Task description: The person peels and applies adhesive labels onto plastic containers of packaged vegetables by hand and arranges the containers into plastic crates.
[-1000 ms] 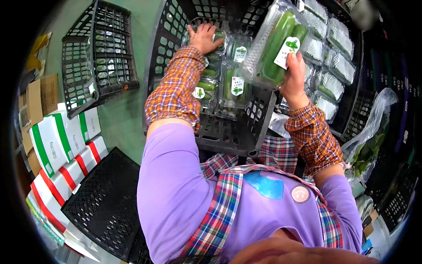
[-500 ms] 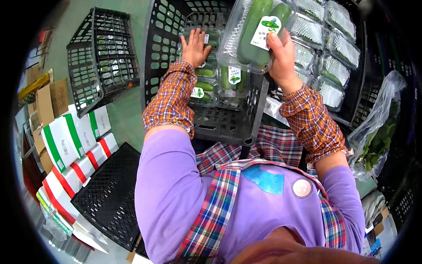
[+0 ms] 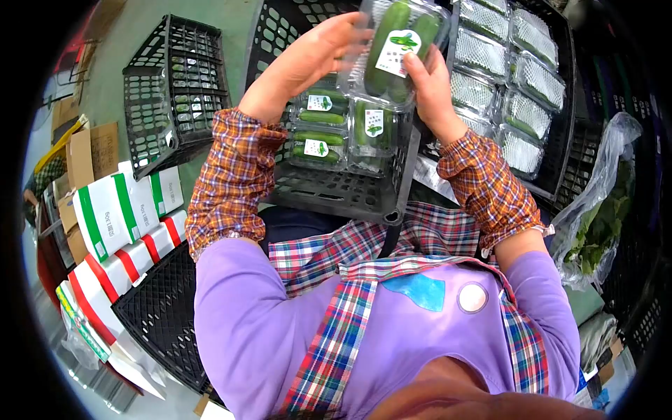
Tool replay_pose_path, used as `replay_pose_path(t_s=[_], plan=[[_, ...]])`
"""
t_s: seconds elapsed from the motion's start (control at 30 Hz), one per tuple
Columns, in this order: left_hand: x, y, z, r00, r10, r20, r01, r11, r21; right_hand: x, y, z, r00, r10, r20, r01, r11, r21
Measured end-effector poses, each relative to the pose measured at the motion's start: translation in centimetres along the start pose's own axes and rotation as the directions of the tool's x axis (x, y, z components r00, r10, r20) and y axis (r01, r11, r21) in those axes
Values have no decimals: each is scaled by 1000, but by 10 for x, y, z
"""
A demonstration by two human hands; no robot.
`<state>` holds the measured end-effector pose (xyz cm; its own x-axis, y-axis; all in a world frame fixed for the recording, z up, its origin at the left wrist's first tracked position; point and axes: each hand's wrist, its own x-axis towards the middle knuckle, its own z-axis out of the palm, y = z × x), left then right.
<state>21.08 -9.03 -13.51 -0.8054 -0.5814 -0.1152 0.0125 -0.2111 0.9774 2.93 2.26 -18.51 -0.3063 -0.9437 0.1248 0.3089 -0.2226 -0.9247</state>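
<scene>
My right hand (image 3: 432,91) grips a clear plastic box of cucumbers (image 3: 381,70) by its right side, thumb on the lid near the white label. The box is held tilted above the black crate (image 3: 343,190). At the box's left edge is my left hand (image 3: 318,59), fingers stretched out and smeared by motion. Whether its fingertips touch the box I cannot tell. Below, in the crate, lie several labelled cucumber boxes (image 3: 318,143), one of them set crosswise to the others (image 3: 372,126).
A second crate (image 3: 535,115) at the right holds several boxes topped with white foam netting. Another black crate (image 3: 175,98) with packs stands at the left. White cartons (image 3: 115,213) and a black slotted crate (image 3: 164,308) sit lower left. A plastic bag of leafy greens (image 3: 595,217) is far right.
My left hand has risen from the packs in the crate to the left edge of the held box. My right hand, still gripping that box, has shifted slightly left.
</scene>
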Motion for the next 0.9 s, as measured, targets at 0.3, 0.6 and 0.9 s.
replay_pose_path(t_s=[0.3,0.6,0.9], plan=[[11,-11,-19,992,-43,-119,59,990,127,-2,2,10,993,9,119,-3,998,-57],[-31,-17,-93,960,-271,-64,278,942,188,-1,11,6,994,-91,66,93,995,-27],[-28,-51,-81,728,-683,56,389,478,788,-1,14,5,992,-98,82,103,993,-53]])
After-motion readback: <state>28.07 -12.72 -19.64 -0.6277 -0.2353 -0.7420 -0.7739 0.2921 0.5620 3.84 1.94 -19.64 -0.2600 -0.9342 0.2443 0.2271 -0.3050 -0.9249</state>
